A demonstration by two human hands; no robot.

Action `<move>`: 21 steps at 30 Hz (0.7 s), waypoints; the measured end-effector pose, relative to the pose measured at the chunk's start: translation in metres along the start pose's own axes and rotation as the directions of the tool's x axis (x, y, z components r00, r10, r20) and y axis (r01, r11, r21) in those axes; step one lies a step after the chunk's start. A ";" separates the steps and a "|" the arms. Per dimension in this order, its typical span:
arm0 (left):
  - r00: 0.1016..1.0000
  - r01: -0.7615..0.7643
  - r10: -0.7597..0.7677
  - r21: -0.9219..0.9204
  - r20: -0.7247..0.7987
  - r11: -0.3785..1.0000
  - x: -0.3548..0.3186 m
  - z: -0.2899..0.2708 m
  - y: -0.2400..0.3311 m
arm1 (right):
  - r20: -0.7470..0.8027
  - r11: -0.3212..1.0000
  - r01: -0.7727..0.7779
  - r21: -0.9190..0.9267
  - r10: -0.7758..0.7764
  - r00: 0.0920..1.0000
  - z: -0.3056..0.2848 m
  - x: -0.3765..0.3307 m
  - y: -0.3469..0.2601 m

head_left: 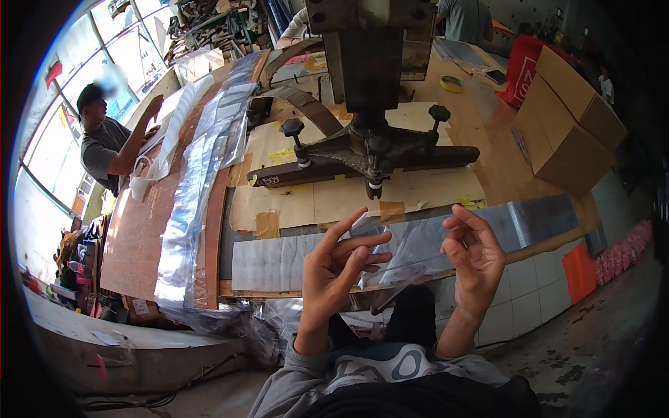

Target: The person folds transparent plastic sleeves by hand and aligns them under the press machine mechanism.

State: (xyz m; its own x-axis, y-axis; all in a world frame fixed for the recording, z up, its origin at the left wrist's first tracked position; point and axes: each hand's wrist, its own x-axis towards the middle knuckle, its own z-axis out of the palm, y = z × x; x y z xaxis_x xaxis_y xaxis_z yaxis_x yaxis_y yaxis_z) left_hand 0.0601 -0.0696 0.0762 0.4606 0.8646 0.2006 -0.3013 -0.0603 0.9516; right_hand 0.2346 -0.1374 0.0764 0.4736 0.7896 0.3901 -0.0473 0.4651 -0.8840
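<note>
My left hand (336, 268) is raised over the near table edge, its index finger stretched out and the other fingers apart. To its right is my right hand (475, 259), palm turned inward, with loosely curled fingers and a gap between thumb and fingertips. Thin clear plastic film (412, 263) shows between the two hands; whether any finger touches it I cannot tell. Beneath them, a long strip of greyish clear plastic sheet (268, 263) lies along the near edge. Just beyond stands a press machine head (369, 150) with a dark metal bar (446, 157) across it.
Taped tan board (293, 209) lies under the press. Layered clear sheets (198, 184) cover the left side, where a co-worker (104, 143) stands. Cardboard boxes (564, 129), a red bag (526, 63) and a yellow tape roll (451, 84) are on the right. A pink bundle (624, 254) lies beyond the table.
</note>
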 end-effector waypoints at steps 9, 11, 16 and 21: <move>0.994 -0.111 0.110 -0.055 -0.014 0.992 0.000 -0.002 -0.008 | 0.098 0.999 0.037 0.006 -0.037 0.994 0.000 0.003 0.009; 0.989 -0.146 0.147 -0.072 0.006 0.987 -0.001 -0.002 -0.007 | 0.094 0.999 0.030 0.021 -0.031 0.995 0.001 0.004 0.007; 0.971 -0.240 0.239 0.053 0.010 0.969 0.001 0.001 -0.011 | 0.035 0.997 0.066 -0.042 -0.064 0.997 -0.006 0.005 0.005; 0.945 -0.286 0.309 0.188 -0.108 0.940 -0.006 -0.003 -0.012 | 0.178 0.996 0.089 0.010 -0.090 0.980 -0.003 0.007 0.007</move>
State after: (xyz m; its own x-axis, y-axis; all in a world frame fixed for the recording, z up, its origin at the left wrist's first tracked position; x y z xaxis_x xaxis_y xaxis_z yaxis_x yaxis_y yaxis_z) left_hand 0.0586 -0.0730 0.0625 0.2516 0.8524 0.4584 -0.2577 -0.3976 0.8806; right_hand 0.2400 -0.1299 0.0716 0.3120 0.8032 0.5074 -0.0133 0.5377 -0.8430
